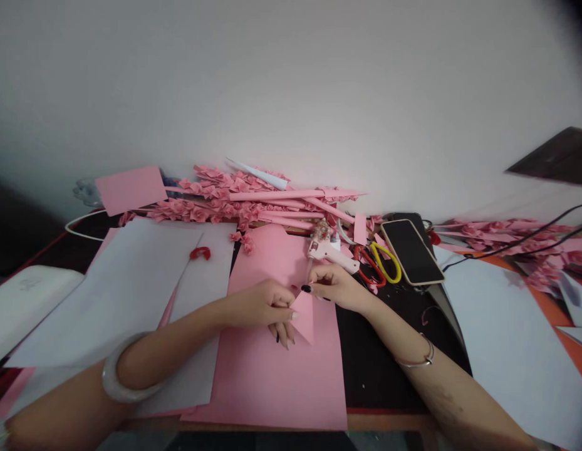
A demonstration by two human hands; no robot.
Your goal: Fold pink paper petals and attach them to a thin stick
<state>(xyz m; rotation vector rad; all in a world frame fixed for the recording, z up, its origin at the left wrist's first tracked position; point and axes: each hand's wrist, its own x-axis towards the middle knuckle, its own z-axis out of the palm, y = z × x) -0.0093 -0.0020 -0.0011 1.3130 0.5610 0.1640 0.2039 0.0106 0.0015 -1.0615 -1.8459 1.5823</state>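
A small piece of pink paper [306,316] with pointed corners is between my hands, above a larger pink sheet [276,382]. My left hand [265,305] is closed on its left side, thumb on top and fingers underneath. At its upper corner, my right hand [336,286] pinches with thumb and forefinger; the exact contact is partly hidden by the fingertips. Just beyond the right hand lies a white glue gun [332,253], its nozzle pointing towards me. Close by are scissors with red handles [371,268] and yellow handles [387,263].
Pink paper flower stems [272,203] are piled along the wall. White sheets [116,282] cover the left side, with a small red curled piece [200,253] on top. A phone [413,252] rests right of the scissors. More white paper [516,338] lies at right; a white box-like device [34,307] at far left.
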